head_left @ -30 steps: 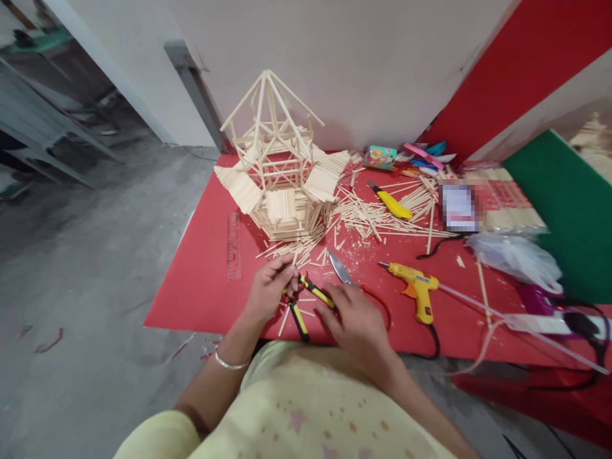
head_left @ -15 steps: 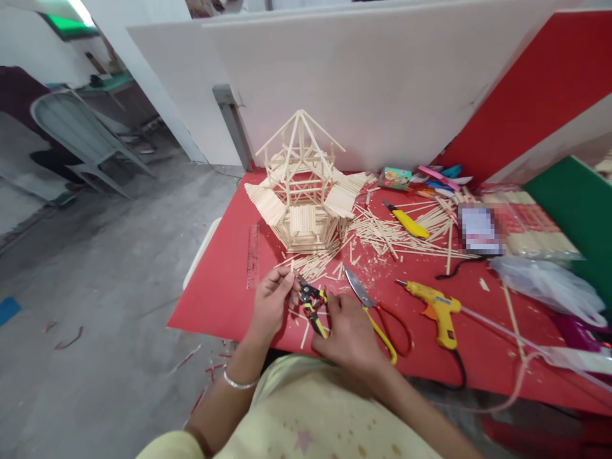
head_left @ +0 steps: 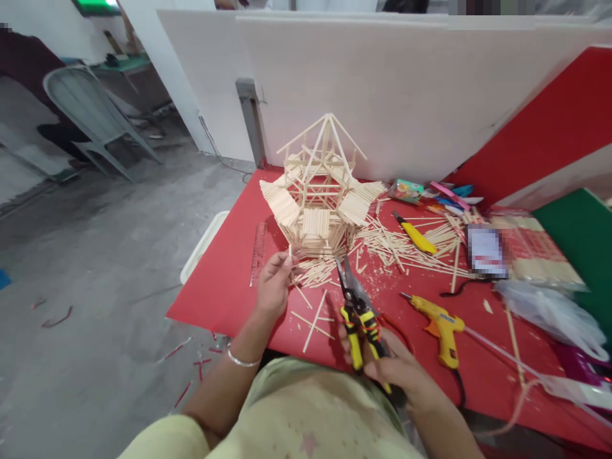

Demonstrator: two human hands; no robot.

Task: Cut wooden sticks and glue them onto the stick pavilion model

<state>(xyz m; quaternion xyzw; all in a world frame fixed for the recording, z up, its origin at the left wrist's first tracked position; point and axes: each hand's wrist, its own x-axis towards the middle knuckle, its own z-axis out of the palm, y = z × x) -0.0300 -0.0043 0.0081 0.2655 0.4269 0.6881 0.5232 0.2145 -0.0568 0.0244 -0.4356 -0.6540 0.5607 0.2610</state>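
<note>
My left hand (head_left: 273,284) is closed in a pinch on a short wooden stick (head_left: 290,251), just in front of the model house. My right hand (head_left: 396,366) grips black-and-yellow cutting pliers (head_left: 354,305) by the handles, their jaws pointing away from me and slightly apart. Partly hidden behind the pliers lie scissors (head_left: 401,328) with a red handle. The model house (head_left: 316,223), built of thin sticks, has an open pointed roof frame and slanted panels. Loose sticks (head_left: 315,320) lie crossed on the red table between my hands.
A clear ruler (head_left: 259,252) lies left of the model. To the right are a stick pile (head_left: 387,245), a yellow cutter knife (head_left: 418,237), a yellow glue gun (head_left: 442,325) and a plastic bag (head_left: 549,312). White boards (head_left: 406,83) stand behind; a person sits at the far left.
My right hand has moved the pliers right and away from my left hand, over the scissors. My left hand still pinches the stick, slightly raised. The view has shifted a little.
</note>
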